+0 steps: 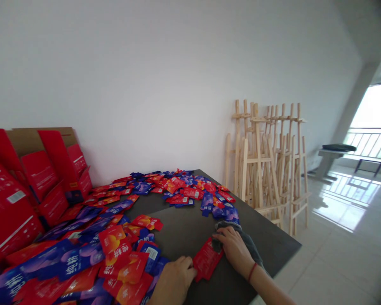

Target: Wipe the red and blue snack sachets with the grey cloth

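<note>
A red packet [206, 259] with its printed back up lies flat near the front of the dark tabletop [178, 226]. My left hand [177, 277] has curled fingers at the packet's left edge, gripping it there. Bunched under my right hand [234, 249] is a dark grey cloth [251, 242], its front part touching the packet's upper right corner. Blue packets [231, 214] lie just beyond the cloth. Left of my left hand is a heap of orange-red packets [127, 264] and blue packets [74, 260], overlapping one another.
Open red cardboard boxes [51, 186] stand at the table's left. More mixed packets [178, 184] spread along the back by the white wall [152, 106]. Wooden easels [263, 169] crowd together past the table's right edge. A grey-topped stand [332, 156] is by the window.
</note>
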`<state>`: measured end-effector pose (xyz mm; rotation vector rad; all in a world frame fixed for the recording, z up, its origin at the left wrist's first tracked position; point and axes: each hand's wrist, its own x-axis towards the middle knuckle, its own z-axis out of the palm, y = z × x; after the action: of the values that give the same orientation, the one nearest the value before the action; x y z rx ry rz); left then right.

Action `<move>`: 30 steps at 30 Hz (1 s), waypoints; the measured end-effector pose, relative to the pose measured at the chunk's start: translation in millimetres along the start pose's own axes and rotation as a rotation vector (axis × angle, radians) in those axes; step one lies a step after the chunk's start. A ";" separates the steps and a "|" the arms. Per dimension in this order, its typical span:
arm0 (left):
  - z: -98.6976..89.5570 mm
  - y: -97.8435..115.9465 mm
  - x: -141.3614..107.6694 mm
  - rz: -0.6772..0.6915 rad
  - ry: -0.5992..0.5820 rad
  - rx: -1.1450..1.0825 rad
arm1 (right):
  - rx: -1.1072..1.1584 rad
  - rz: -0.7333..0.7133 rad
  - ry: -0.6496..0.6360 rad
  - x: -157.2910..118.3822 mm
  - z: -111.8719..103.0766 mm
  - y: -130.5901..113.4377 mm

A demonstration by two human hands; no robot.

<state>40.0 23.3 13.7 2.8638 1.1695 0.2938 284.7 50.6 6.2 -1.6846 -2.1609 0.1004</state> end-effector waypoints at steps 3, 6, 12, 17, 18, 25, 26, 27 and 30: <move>1.0 -0.9 -0.3 -0.023 0.016 -0.011 | -0.001 0.006 0.007 -5.1 -7.8 1.6; 1.6 -1.3 0.0 -0.029 0.025 -0.016 | 0.050 -0.084 -0.001 -20.7 -9.3 -19.4; 1.4 1.3 2.9 -0.029 0.013 0.025 | 0.110 -0.264 -0.093 -46.4 5.0 -47.7; -9.8 10.0 -1.4 -0.032 -0.055 0.030 | 0.061 -0.071 -0.033 -33.3 5.3 -25.1; -16.9 9.3 -3.9 -0.051 -0.042 -0.008 | 0.054 -0.037 -0.022 -30.7 4.9 -21.3; -124.1 -72.8 -26.4 -0.496 0.267 -0.335 | 0.062 -0.014 0.029 -30.5 12.0 -17.0; -139.7 -94.8 -30.8 -0.563 0.282 -0.421 | 0.069 -0.016 0.027 -30.9 12.8 -16.8; -153.2 -117.3 -36.0 -0.662 0.275 -0.501 | 0.080 -0.015 0.026 -31.1 13.1 -16.5; -179.4 -175.9 -55.8 -0.952 0.248 -0.694 | 0.127 -0.008 0.028 -31.2 12.2 -16.2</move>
<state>-153.9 103.3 162.7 1.5140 1.8299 0.7921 271.7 19.0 -8.5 -1.5969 -2.0948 0.2065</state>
